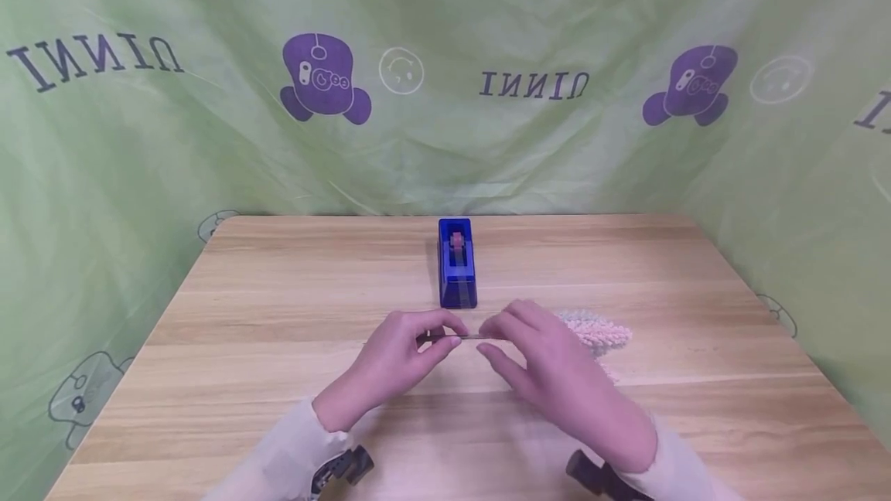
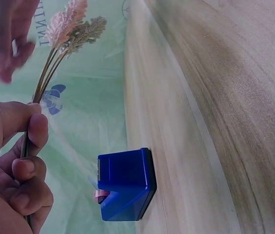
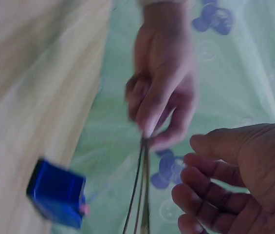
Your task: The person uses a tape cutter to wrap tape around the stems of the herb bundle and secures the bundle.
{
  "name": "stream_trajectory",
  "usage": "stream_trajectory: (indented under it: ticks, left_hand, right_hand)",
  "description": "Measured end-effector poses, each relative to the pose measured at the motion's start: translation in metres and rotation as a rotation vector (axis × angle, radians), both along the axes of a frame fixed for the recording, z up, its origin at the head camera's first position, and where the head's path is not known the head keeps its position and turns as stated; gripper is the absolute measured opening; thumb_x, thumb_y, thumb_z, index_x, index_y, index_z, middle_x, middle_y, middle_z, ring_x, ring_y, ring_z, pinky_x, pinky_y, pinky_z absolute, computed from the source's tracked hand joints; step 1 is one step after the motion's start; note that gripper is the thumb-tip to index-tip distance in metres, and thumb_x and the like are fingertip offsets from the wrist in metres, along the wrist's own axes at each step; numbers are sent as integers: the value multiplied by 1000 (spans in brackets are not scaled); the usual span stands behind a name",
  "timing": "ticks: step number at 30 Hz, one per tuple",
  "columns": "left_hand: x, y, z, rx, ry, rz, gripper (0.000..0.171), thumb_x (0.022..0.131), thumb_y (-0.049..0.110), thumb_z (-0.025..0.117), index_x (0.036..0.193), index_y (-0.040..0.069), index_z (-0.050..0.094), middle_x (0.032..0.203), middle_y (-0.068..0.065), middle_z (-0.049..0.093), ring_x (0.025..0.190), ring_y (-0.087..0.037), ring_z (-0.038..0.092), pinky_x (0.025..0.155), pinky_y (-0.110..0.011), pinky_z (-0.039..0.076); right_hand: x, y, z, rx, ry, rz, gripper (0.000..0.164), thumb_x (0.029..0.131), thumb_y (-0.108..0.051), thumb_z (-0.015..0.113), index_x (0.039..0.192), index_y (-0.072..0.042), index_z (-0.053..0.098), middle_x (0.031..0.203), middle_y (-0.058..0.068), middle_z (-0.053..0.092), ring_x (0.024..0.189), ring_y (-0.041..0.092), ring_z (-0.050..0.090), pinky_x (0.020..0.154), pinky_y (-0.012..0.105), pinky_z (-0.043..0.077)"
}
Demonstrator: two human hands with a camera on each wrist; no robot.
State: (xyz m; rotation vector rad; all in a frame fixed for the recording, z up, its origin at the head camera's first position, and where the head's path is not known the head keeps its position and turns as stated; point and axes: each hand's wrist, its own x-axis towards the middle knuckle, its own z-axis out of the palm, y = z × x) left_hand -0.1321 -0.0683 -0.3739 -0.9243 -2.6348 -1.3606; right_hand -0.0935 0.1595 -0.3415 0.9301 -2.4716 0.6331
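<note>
My left hand (image 1: 393,358) pinches a small bundle of thin stems (image 2: 43,80) between thumb and fingertips, its other fingers curled round the lower ends. Fluffy pink (image 2: 66,24) and greyish (image 2: 89,35) flower heads top the stems; in the head view the pink flowers (image 1: 602,335) point to the right, partly behind my right hand (image 1: 550,366). That right hand is beside the stems with its fingers loosely bent, and the right wrist view shows a gap between it and the stems (image 3: 141,195). A blue tape dispenser (image 1: 457,292) stands just beyond both hands.
The wooden table (image 1: 292,277) extends around the hands. A green printed cloth (image 1: 445,153) hangs behind it and along both sides. Pink-cored tape (image 1: 456,240) sits in the dispenser.
</note>
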Motion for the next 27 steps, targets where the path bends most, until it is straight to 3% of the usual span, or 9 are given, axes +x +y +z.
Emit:
stream_trajectory:
  ticks: [3, 8, 16, 23, 27]
  left_hand:
    - [0, 1, 0, -6, -3, 13, 12, 97, 13, 72, 106, 19, 78, 92, 5, 79, 67, 1, 53, 62, -19, 46]
    - [1, 1, 0, -25, -28, 32, 12, 97, 14, 73, 106, 20, 78, 88, 6, 78, 67, 1, 54, 62, -21, 47]
    - [1, 2, -1, -29, 4, 28, 11, 97, 14, 73, 105, 20, 78, 80, 8, 74, 64, 0, 50, 61, -20, 44]
    - [1, 2, -4, -9, -4, 28, 12, 97, 13, 73, 106, 20, 78, 83, 1, 77, 62, 1, 48, 58, -19, 42]
    - [1, 2, -3, -22, -4, 48, 8, 97, 16, 73, 105, 19, 75, 77, 6, 72, 60, 1, 44, 56, -18, 39]
  right_hand:
    - [-13, -1, -3, 78, 124, -18, 24, 86, -18, 86, 105, -12, 72, 99, -3, 73, 94, 13, 68, 81, 33, 57]
    - [-25, -4, -16, 179, 193, -8, 26, 84, -25, 88, 103, -13, 73, 96, -3, 76, 89, 14, 72, 79, 33, 58]
    - [-28, -5, -23, 195, 253, 11, 19, 83, -21, 88, 96, -15, 75, 84, -7, 73, 73, 8, 67, 68, 27, 53]
    - [-31, -5, -28, 207, 339, 54, 14, 83, -13, 86, 93, -12, 76, 80, -6, 72, 65, 6, 63, 61, 20, 54]
    - [-34, -4, -29, 198, 393, 89, 13, 82, -10, 85, 91, -12, 75, 76, -6, 70, 62, 6, 59, 58, 18, 51]
